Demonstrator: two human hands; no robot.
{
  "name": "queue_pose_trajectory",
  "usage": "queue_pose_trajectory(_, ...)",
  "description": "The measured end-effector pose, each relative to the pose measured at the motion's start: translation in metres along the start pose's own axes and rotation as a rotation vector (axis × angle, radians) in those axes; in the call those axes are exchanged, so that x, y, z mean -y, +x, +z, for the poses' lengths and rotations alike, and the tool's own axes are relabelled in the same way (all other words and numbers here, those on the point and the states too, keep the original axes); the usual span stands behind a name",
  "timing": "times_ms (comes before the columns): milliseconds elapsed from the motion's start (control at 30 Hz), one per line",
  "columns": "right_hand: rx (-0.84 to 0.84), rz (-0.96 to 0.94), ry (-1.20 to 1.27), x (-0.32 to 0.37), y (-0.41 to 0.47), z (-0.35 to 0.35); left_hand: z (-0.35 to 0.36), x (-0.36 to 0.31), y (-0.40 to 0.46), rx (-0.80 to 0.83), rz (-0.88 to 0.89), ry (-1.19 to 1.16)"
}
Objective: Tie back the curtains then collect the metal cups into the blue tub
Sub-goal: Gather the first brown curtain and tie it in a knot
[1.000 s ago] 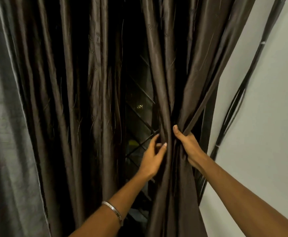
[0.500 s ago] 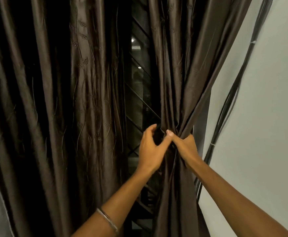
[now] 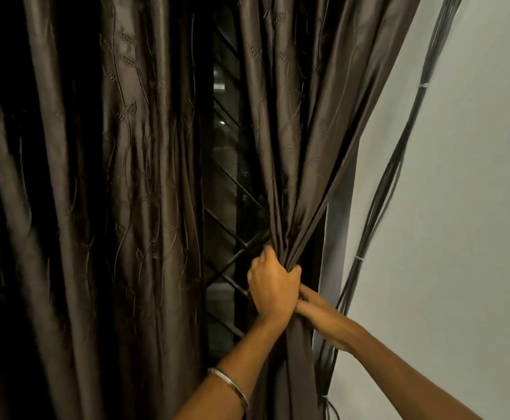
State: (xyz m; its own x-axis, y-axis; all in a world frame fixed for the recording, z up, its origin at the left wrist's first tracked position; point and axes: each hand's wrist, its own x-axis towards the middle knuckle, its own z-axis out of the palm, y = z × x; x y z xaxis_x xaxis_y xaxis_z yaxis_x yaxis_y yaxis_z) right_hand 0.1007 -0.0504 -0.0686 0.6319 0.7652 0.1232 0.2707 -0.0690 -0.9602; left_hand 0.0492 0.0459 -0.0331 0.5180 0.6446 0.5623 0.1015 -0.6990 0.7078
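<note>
both hands (image 3: 273, 286) seemingly grip the curtain (image 3: 302, 165).

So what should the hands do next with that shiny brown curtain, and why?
Probably pull the bunch toward the wall and wrap a tie round it. The left hand already grips the gathered shiny brown curtain, the right hand sits just below it, and no tie shows yet.

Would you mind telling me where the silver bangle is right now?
In the head view, the thin silver bangle sits low and centre on the wrist of the left hand, which grips the gathered dark brown curtain.
</note>
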Motion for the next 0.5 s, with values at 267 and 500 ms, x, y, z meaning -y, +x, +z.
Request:
queue_pose_trajectory(267,-0.134,0.007,0.125,0.018,0.018,-0.035,0.007,0.002,0.004,0.132,0.041,-0.179)
queue_pose_trajectory(500,0.02,-0.018,-0.153,0.047,0.022,-0.048,-0.005,0.006,0.006,0.188,0.055,-0.145)
